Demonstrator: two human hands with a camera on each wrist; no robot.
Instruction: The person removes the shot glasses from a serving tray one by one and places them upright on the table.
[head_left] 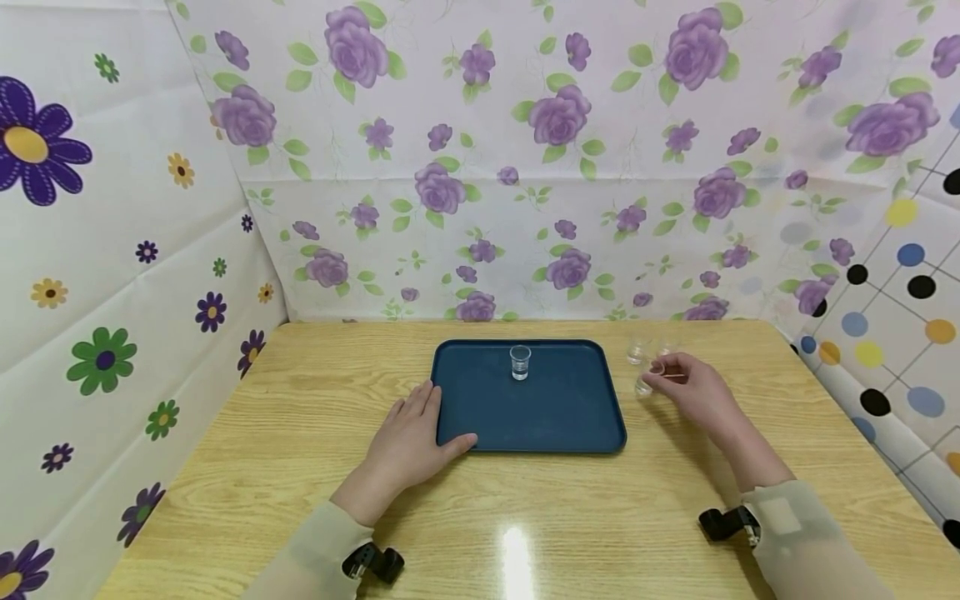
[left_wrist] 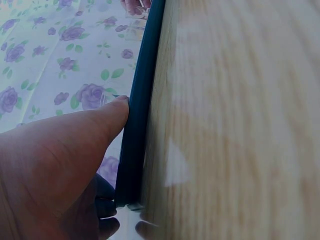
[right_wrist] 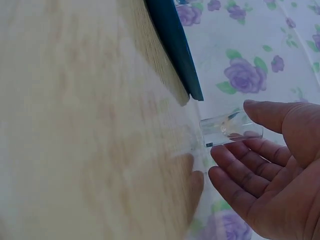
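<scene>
My left hand [head_left: 408,437] rests at the near left corner of a dark blue tray [head_left: 555,417], its fingers along the left edge. In the left wrist view its thumb touches the tray rim [left_wrist: 136,140]. A small clear shot glass [head_left: 520,363] stands upright on the tray toward the far side. Just right of the tray, my right hand [head_left: 693,393] pinches another shot glass [right_wrist: 215,131] between thumb and fingers near its rim. This glass is upright, its base at the tabletop.
Beyond my right hand stand more clear glasses, one shot glass [head_left: 636,350] near the tray's far right corner and another glass [head_left: 667,345] partly behind the hand. The wooden table [head_left: 315,400] ends at a flowered cloth [head_left: 450,250] at the back.
</scene>
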